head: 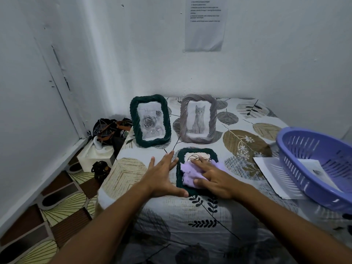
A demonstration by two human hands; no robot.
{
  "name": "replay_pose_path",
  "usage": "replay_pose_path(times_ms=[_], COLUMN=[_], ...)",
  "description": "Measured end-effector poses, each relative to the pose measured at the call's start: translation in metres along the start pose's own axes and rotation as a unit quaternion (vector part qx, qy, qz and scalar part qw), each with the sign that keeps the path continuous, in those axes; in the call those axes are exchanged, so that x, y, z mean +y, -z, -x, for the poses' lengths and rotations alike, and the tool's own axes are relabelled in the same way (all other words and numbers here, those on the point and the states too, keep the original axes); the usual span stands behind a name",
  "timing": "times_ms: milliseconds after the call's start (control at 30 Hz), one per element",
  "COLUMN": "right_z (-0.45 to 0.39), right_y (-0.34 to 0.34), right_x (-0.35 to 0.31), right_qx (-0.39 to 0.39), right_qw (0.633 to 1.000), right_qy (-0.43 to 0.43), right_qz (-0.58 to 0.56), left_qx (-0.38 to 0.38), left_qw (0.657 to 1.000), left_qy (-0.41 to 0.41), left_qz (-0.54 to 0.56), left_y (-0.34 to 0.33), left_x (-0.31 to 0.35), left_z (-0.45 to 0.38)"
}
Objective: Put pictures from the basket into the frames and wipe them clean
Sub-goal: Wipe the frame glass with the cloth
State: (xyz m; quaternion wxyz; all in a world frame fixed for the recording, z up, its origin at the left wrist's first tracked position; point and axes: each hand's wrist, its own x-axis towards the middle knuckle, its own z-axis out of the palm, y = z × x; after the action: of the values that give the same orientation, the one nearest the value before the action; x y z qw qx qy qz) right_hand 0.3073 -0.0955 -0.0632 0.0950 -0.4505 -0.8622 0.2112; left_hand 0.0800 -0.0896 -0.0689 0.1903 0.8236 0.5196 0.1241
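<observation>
The right hand [213, 176], fingers flat, is pressed on a lilac cloth [192, 173] over a dark green frame [180, 180] near the table's [133, 168] front-left corner; the left hand [162, 176] is spread beside it.

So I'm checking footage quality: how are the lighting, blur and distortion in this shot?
Head view: dim, cool, even light; no hard glare on the two upright frames. Wide-angle bending curves the purple basket at the right edge. The lilac cloth under the right hand is smeared by motion; the wall sheet's text is too soft to read.
</observation>
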Motion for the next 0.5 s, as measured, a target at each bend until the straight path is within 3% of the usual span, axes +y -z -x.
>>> replay_pose_path(times_ms=[233, 500], right_z=[0.027, 0.007], right_y=[0.023, 0.004], right_x=[0.034, 0.004], right_qx=[-0.009, -0.006], right_qw=[0.998, 0.999], right_qy=[-0.052, -0.026], right_qz=[-0.038, -0.047], left_qx=[0.005, 0.008], left_qw=[1.0, 0.999], left_qy=[-0.019, -0.007], left_qz=[-0.02, -0.041], left_y=[-0.003, -0.008], left_x=[-0.007, -0.006], left_z=[-0.003, -0.008])
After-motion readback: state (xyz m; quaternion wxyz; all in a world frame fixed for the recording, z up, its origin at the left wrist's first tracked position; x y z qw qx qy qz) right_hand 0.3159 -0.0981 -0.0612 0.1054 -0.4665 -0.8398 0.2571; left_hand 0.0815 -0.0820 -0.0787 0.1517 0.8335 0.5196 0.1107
